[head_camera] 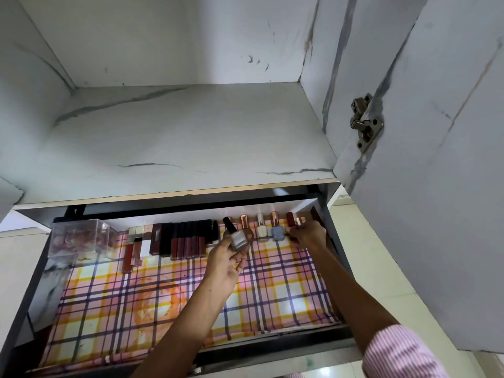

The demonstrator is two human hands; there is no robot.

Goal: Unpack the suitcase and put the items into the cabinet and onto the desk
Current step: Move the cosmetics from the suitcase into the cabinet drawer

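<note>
Above checked liner [109,309], grey bottle [239,240] tilted, cap [229,224] up-left

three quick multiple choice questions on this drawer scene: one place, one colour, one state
1. Where is the clear box in the drawer? A front right B back left C middle
2. What colour is the cap of the bottle in the left hand? A gold B white C black
3. The cabinet door is: A open B shut C missing
Answers: 1 B, it sits at the plaid liner's far left end; 2 C, a black cap tops the grey bottle; 3 A, it stands out with its hinge exposed.
</note>
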